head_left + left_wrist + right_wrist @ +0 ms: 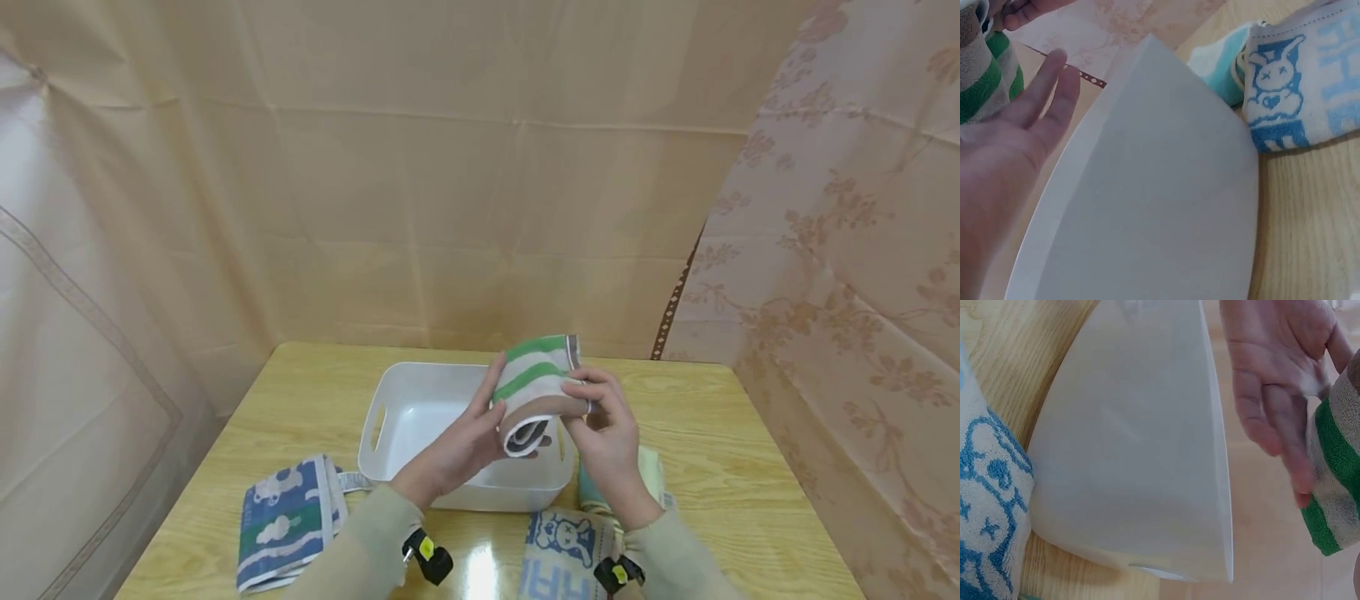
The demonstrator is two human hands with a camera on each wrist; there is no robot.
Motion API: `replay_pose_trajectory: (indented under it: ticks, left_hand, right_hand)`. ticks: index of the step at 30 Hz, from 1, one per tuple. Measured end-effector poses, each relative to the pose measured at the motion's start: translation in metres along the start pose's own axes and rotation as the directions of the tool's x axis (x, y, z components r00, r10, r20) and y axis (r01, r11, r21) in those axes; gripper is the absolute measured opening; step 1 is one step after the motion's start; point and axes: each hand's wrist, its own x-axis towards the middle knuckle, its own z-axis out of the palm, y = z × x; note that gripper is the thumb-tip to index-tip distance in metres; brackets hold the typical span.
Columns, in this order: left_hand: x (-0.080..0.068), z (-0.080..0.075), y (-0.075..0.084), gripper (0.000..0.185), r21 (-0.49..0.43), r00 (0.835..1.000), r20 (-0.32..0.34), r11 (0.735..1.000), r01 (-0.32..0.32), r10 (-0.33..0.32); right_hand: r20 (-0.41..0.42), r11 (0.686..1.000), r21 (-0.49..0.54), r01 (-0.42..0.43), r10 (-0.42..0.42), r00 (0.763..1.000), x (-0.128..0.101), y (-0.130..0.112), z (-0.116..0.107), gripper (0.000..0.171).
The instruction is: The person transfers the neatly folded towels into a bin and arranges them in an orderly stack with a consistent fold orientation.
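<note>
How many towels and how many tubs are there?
Rolled towels: 1, the green-striped towel held over the tub
Folded towels on the table: 3, blue cloud towel, bunny towel, pale green towel
White tub: 1
Total: 5

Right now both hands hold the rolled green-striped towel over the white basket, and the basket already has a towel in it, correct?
Not quite. The left hand and right hand do hold the rolled green-striped towel over the white basket, but the head view shows the basket empty. The other towels lie on the table beside it.
</note>
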Motion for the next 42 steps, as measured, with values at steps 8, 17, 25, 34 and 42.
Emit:
replay_pose_trajectory:
  ticks: [8, 17, 25, 34, 42]
  left_hand:
    - [-0.003, -0.002, 0.003, 0.059, -0.089, 0.996, -0.058, 0.994, -0.069, 0.064]
    - [-0.003, -0.008, 0.014, 0.064, 0.049, 0.983, -0.166, 0.996, -0.069, 0.076]
    - [-0.007, -0.013, 0.025, 0.066, 0.279, 0.977, -0.195, 0.96, -0.028, 0.085]
    - [-0.012, -0.019, 0.034, 0.07, 0.373, 0.968, -0.24, 0.928, 0.021, 0.074]
    - [-0.015, -0.021, 0.036, 0.069, 0.405, 0.974, -0.215, 0.914, 0.03, 0.063]
  right_hand:
    - [0.037, 1.0, 0.027, -0.006, 0.005, 0.999, -0.004, 0.003, 0.0, 0.028]
    - [0.091, 0.998, 0.036, -0.054, 0.05, 0.995, -0.01, 0.007, -0.001, 0.035]
    - [0.16, 0.991, 0.03, -0.128, 0.122, 0.98, -0.015, 0.009, -0.003, 0.043]
    - [0.306, 0.956, -0.007, -0.294, 0.282, 0.909, -0.017, 0.011, -0.013, 0.042]
    - [0.403, 0.935, -0.088, -0.343, 0.348, 0.846, -0.016, 0.01, -0.02, 0.041]
